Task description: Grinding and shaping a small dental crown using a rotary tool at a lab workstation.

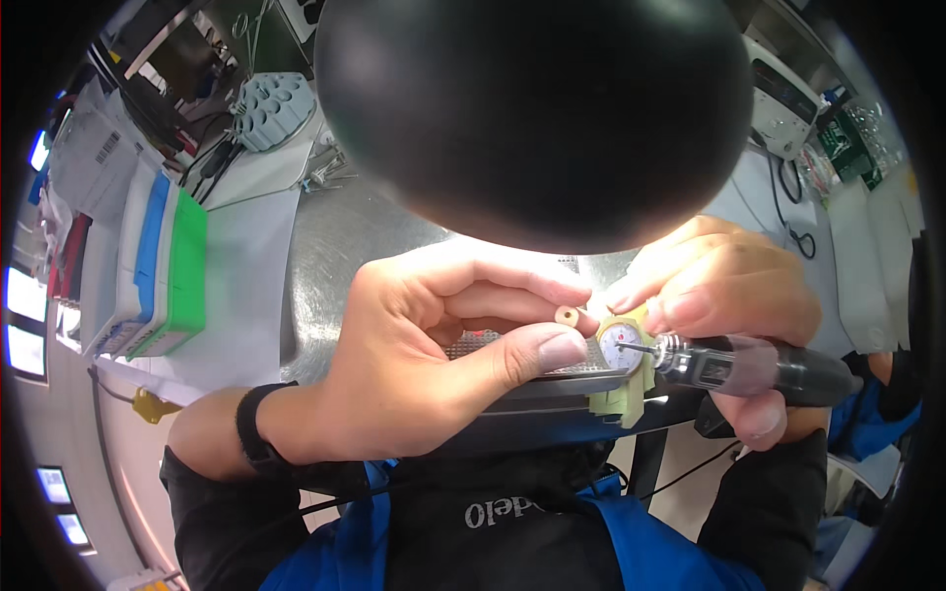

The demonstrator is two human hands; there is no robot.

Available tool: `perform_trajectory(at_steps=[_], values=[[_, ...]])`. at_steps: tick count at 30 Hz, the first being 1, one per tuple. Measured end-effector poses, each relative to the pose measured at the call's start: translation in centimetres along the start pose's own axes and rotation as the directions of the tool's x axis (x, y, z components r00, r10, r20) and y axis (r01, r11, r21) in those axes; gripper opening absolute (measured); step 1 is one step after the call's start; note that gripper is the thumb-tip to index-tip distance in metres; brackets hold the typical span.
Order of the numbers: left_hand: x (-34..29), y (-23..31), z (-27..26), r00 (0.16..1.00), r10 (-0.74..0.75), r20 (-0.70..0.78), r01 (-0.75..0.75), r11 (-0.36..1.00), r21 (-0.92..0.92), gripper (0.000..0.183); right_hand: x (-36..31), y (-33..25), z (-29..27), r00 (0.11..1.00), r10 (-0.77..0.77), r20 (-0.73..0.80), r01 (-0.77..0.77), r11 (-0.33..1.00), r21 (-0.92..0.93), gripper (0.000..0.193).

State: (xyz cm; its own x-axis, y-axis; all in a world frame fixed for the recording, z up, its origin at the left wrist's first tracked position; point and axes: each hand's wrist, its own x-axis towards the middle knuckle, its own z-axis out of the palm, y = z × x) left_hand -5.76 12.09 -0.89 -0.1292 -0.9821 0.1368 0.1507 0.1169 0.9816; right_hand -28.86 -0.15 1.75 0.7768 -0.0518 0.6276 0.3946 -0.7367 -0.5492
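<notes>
My left hand is closed, its thumb and fingertips pinching a small tan round piece with a dark hole in it. My right hand is wrapped round a dark rotary tool handpiece, held nearly level with its thin metal bit pointing left. Behind that bit sits a small round white dial in a yellow mount at the edge of the work surface. The bit and the tan piece are apart. How the right fingers grip the handpiece is partly hidden.
A large black dome-shaped lamp head hangs over the hands. Under them lies a metal tray with a perforated sheet. At left stand a green box and a grey holder with round holes; at right, a white control unit with a cable.
</notes>
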Motion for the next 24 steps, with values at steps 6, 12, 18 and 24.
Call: perform_trajectory(at_steps=[6, 12, 18, 24], values=[[0.1, -0.1, -0.3, 1.000, 0.014, 0.022, -0.015, 0.999, 0.030, 0.028, -0.1, 1.0, 2.2, 0.986, -0.125, -0.112, 0.122, 0.992, -0.034, 0.038], [0.3, -0.4, -0.6, 0.996, 0.069, 0.052, -0.073, 0.995, 0.072, 0.033, -0.2, 1.2, 4.3, 0.968, -0.100, -0.228, 0.101, 0.995, -0.008, 0.036], [0.3, -0.9, -0.3, 0.995, 0.077, 0.060, -0.073, 0.995, -0.069, 0.028, -0.2, 1.4, 5.6, 0.923, -0.134, -0.360, 0.133, 0.991, -0.028, 0.034], [0.5, -1.4, -0.6, 0.989, 0.079, 0.122, -0.056, 0.981, -0.184, 0.016, -0.7, 0.5, 4.6, 0.948, -0.048, -0.314, 0.028, 0.997, -0.067, 0.037]])
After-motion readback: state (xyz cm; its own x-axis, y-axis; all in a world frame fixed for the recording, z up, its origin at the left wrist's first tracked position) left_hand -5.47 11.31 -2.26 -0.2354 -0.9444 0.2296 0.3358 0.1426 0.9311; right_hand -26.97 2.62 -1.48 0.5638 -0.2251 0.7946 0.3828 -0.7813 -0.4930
